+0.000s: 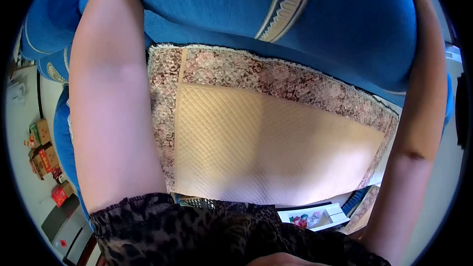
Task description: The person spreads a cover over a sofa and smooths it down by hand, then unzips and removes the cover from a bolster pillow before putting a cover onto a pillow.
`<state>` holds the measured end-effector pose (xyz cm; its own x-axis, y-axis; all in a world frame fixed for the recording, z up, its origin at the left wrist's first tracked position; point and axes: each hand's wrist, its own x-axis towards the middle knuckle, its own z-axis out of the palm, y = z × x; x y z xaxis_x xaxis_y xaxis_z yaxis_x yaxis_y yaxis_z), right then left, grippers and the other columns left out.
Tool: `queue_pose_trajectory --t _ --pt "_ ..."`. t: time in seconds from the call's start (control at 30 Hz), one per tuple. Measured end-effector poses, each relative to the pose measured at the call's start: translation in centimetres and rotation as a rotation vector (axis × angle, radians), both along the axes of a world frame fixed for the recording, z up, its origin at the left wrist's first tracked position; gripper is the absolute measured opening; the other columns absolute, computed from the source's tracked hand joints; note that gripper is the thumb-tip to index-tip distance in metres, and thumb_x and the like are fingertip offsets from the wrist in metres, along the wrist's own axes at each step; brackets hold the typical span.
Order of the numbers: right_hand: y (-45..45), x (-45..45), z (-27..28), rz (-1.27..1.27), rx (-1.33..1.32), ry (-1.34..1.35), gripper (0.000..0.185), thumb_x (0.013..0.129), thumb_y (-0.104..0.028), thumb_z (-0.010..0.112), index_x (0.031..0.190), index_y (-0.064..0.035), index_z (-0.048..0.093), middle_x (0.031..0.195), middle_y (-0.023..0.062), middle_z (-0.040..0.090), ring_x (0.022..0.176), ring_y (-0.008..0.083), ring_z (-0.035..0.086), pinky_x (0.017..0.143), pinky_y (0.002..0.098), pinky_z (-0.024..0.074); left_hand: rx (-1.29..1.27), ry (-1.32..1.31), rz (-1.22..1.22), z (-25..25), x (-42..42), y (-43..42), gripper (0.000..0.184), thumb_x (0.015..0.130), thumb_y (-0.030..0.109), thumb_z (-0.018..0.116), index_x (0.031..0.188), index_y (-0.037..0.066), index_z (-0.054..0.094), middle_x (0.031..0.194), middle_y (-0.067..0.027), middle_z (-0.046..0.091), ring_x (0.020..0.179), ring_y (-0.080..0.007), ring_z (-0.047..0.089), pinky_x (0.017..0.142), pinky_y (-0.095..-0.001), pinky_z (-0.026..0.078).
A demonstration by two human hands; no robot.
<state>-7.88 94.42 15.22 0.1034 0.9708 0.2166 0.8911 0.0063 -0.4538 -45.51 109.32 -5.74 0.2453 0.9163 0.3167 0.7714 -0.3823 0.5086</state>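
Both of my arms stretch up past the top of the view, so neither hand shows. My left forearm (113, 98) runs along the left side, and my right forearm (419, 118) along the right. Between them is a blue sofa (207, 0) with a pale gold decorative band (288, 5). A floral quilted cover (281, 76) with a white lace edge lies on its seat. On top of that cover lies a yellow quilted pad (276, 143), partly in shadow. What my hands touch or hold is hidden.
Several cardboard boxes (44, 160) and red packages stand at the far left. Below the pad, a white tray (327, 221) holds small colourful items. Another blue cushioned part (49, 15) of the seating is at upper left. My dark patterned clothing (197, 231) covers the bottom.
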Motion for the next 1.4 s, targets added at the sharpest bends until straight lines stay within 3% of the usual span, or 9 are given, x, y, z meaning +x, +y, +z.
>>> queue_pose_trajectory --t 0.63,0.77,1.4 --pt "-1.4 0.0 0.9 -0.088 -0.058 -0.16 0.078 0.088 -0.067 0.036 0.107 0.0017 0.067 0.106 0.0226 0.066 0.102 0.0344 0.061 0.095 0.0402 0.0409 -0.019 0.017 -0.012 0.5 -0.2 -0.6 0.029 0.093 0.022 0.055 0.114 0.003 0.06 0.117 -0.0132 0.061 0.107 -0.0259 0.057 0.093 -0.0352 0.042" --pt "-3.2 0.6 0.6 -0.011 -0.124 -0.224 0.077 0.088 -0.067 0.035 0.109 0.0001 0.067 0.107 0.0224 0.065 0.103 0.0345 0.061 0.095 0.0405 0.041 -0.018 0.012 -0.013 0.2 -0.4 -1.2 0.028 0.093 0.022 0.055 0.113 0.003 0.061 0.117 -0.0131 0.061 0.106 -0.0258 0.057 0.093 -0.035 0.042" --pt "-1.1 1.7 0.6 0.047 -0.11 -0.058 0.069 0.09 -0.059 0.042 0.11 0.0025 0.064 0.106 0.0196 0.065 0.099 0.0284 0.061 0.091 0.0365 0.0432 -0.026 0.016 0.009 1.6 -1.8 -1.0 0.026 0.092 0.02 0.055 0.111 0.003 0.062 0.115 -0.0129 0.062 0.105 -0.0251 0.058 0.092 -0.0345 0.043"
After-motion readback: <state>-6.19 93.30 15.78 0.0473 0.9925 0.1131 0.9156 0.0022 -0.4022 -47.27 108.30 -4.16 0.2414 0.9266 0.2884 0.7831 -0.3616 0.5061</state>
